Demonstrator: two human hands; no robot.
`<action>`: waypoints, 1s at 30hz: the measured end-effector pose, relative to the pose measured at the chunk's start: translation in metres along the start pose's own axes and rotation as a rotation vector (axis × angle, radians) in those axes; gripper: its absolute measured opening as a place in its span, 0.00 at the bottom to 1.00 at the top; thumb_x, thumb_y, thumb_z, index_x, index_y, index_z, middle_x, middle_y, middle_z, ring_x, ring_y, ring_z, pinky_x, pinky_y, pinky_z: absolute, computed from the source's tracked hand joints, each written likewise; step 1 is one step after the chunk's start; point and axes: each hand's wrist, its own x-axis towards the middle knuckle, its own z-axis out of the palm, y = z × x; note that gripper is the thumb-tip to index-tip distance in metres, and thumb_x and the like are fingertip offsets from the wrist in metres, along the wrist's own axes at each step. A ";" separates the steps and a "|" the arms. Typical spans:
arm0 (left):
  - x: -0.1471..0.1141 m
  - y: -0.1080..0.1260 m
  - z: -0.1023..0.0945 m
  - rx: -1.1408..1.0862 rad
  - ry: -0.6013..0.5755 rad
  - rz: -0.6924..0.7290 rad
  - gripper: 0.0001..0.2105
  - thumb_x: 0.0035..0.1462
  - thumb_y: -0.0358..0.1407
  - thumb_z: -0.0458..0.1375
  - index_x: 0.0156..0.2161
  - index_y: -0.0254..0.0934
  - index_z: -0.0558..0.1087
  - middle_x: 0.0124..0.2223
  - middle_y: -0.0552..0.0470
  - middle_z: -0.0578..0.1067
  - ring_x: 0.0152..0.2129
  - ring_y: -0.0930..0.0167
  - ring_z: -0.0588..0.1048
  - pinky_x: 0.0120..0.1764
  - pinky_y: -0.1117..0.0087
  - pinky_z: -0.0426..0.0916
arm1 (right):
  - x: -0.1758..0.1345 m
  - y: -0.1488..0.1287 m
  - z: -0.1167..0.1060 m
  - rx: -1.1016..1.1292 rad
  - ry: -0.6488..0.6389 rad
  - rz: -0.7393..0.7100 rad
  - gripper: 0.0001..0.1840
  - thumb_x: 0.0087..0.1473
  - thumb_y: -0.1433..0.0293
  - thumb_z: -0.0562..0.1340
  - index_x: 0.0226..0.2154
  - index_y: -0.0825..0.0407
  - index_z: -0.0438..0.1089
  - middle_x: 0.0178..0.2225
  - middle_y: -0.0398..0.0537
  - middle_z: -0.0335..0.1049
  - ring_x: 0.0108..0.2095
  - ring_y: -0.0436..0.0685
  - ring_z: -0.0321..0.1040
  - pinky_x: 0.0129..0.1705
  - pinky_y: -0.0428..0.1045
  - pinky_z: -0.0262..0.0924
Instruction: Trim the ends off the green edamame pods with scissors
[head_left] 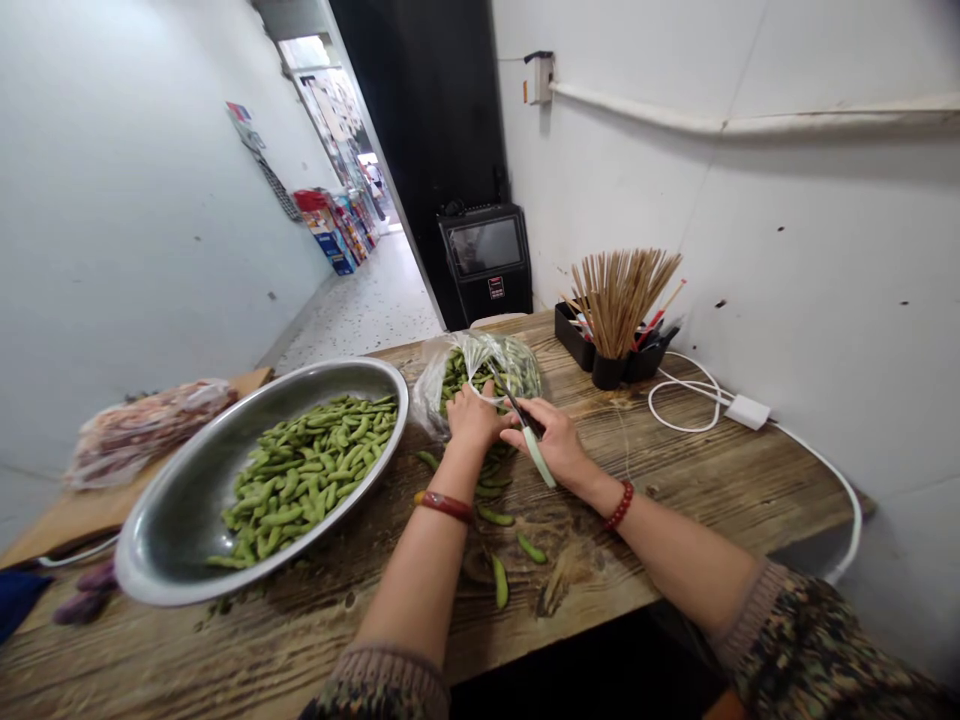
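Observation:
My left hand (476, 415) reaches to the mouth of a clear plastic bag (431, 385) filled with green soybean pods (457, 372). Its fingers are bent in among the pods and the bag's edge, and what they pinch is hidden. Close beside it, my right hand (556, 440) grips scissors (538, 455) with pale green handles, the blades pointing at the bag. Loose pods (500, 580) lie on the table below my hands. To the left, a large metal basin (180, 520) holds a heap of pods (315, 470).
The wooden table (600, 540) meets a white wall on the right. Skewers (622, 300) stand in a black holder (609, 372) near a white cable with an adapter (747, 412). A wrapped bag (150, 425) lies behind the basin; a black speaker (487, 265) stands beyond the table.

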 end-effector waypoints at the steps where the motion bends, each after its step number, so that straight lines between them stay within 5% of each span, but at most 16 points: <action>1: 0.002 0.002 0.000 -0.005 -0.008 0.001 0.29 0.52 0.48 0.57 0.57 0.36 0.64 0.55 0.33 0.66 0.49 0.51 0.68 0.48 0.54 0.61 | 0.000 0.000 -0.001 -0.001 -0.001 0.000 0.21 0.50 0.65 0.67 0.47 0.52 0.70 0.35 0.47 0.71 0.36 0.55 0.70 0.42 0.49 0.65; 6: 0.012 0.003 -0.001 -0.054 -0.074 0.039 0.32 0.50 0.45 0.58 0.60 0.36 0.61 0.56 0.37 0.66 0.49 0.53 0.69 0.49 0.58 0.63 | 0.001 -0.001 -0.002 -0.013 -0.007 0.002 0.20 0.50 0.65 0.67 0.47 0.52 0.70 0.34 0.47 0.71 0.35 0.54 0.69 0.41 0.49 0.65; 12: 0.018 0.002 0.000 -0.116 -0.120 -0.005 0.39 0.45 0.47 0.61 0.63 0.44 0.56 0.59 0.37 0.63 0.51 0.48 0.67 0.48 0.51 0.64 | 0.000 -0.001 -0.001 -0.012 -0.010 0.007 0.21 0.50 0.66 0.67 0.47 0.52 0.70 0.34 0.47 0.71 0.35 0.55 0.69 0.41 0.50 0.65; 22: 0.018 -0.002 0.012 -0.263 0.015 -0.070 0.29 0.48 0.41 0.60 0.58 0.44 0.64 0.54 0.39 0.67 0.44 0.57 0.73 0.43 0.61 0.67 | 0.000 -0.001 0.000 -0.014 -0.007 -0.014 0.20 0.49 0.68 0.67 0.47 0.53 0.71 0.33 0.46 0.70 0.34 0.53 0.68 0.39 0.48 0.64; 30: 0.007 -0.019 0.011 -0.397 0.179 0.030 0.20 0.49 0.33 0.60 0.50 0.42 0.71 0.45 0.47 0.72 0.43 0.64 0.73 0.44 0.67 0.68 | 0.000 -0.003 -0.001 -0.016 -0.003 0.010 0.22 0.49 0.68 0.67 0.48 0.52 0.70 0.33 0.45 0.70 0.34 0.53 0.69 0.39 0.48 0.64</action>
